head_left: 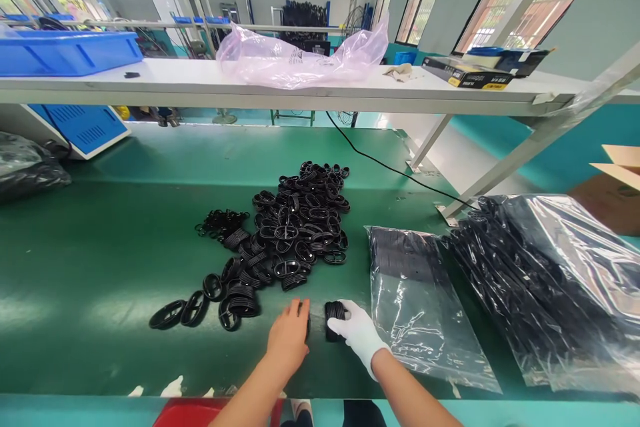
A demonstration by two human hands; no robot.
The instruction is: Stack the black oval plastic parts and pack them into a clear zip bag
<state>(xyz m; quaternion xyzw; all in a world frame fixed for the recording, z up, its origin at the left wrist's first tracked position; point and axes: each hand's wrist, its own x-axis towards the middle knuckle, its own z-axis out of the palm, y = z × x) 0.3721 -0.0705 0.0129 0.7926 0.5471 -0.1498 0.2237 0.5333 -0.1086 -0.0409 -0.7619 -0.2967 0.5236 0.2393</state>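
On one green table (pixel 100 240), a heap of filled clear bags (pixel 540 280) lies far right, its count unclear. Mid-table spreads one pile of black oval rings (pixel 300 220), too many to count. One flat clear bag (pixel 415 320) lies between them. In front, one gloved right hand (pixel 359 330) grips one short stack of rings (pixel 333 320); one bare left hand (pixel 289 332) curls by one partly hidden black piece (pixel 309 327), grip unclear.

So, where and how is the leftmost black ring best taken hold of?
Probably pinch the leftmost ring by its left rim, coming from the left: that end is free and the oval is open inside, while its right end lies close to the next ring.
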